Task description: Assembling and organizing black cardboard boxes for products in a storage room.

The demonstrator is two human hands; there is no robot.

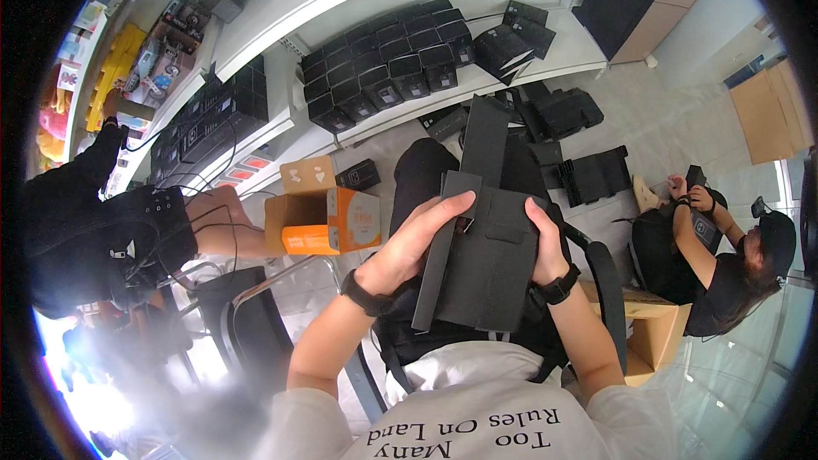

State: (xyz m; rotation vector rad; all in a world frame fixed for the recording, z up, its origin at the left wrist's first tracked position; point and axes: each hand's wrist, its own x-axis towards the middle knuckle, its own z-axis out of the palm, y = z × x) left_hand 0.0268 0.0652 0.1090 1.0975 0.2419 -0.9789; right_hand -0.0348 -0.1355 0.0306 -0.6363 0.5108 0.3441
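Observation:
Both my hands hold a black folding cardboard box (pixel 490 277) over my lap. A long flap (pixel 484 140) of it sticks out on the far side, and a narrow side panel (pixel 434 277) stands along its left. My left hand (pixel 419 238) grips the left edge, its thumb on the top near a small opening. Around the right edge my right hand (pixel 547 243) is closed, the thumb lying on the upper face. The fingers under the box are mostly hidden.
An orange-and-white carton (pixel 336 221) stands open at my left. Flat black cardboard pieces (pixel 594 175) lie on the floor ahead. Rows of black boxes (pixel 383 60) fill the shelf. A seated person (pixel 716 247) at right handles a black box; another person (pixel 111 221) stands at left.

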